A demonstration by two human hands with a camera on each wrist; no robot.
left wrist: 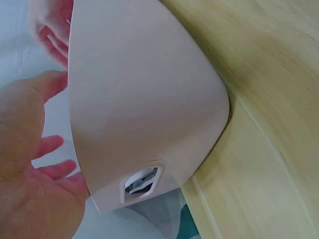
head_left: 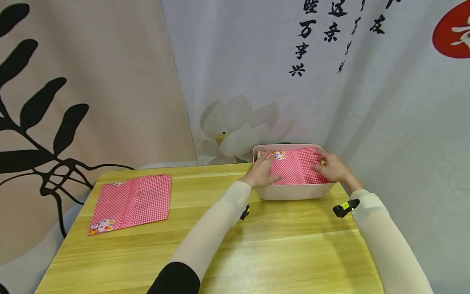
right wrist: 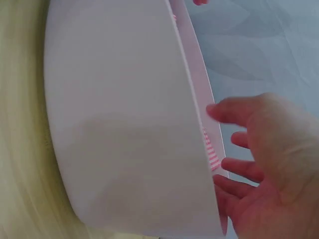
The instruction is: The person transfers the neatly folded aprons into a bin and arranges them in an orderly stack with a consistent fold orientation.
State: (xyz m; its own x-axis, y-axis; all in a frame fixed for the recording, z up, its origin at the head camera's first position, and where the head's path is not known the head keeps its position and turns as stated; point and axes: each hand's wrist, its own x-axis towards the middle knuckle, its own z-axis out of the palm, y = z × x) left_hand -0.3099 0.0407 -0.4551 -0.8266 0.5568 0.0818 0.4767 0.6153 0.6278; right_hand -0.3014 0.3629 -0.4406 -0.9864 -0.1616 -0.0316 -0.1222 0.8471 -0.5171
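Note:
A pale pink storage box (head_left: 295, 192) stands at the far right of the table. Inside it lies a folded red-and-white checked cloth (head_left: 293, 167) with a rabbit print near its top left. My left hand (head_left: 260, 170) is over the box's left side, fingers spread, fingertips at the cloth; in the left wrist view they are right at the rim. Over the right side is my right hand (head_left: 332, 167), its fingers loosely bent at the cloth's right edge. In the right wrist view, thumb and fingers reach across the rim, with a bit of striped cloth (right wrist: 211, 153) showing beside them.
A second red-checked cloth (head_left: 132, 203) with rabbit prints lies folded flat on the left of the wooden table (head_left: 279, 253). Behind the table hang curtains (head_left: 235, 61) with printed characters and a lotus. An oval handle opening (left wrist: 142, 183) shows in the box's side.

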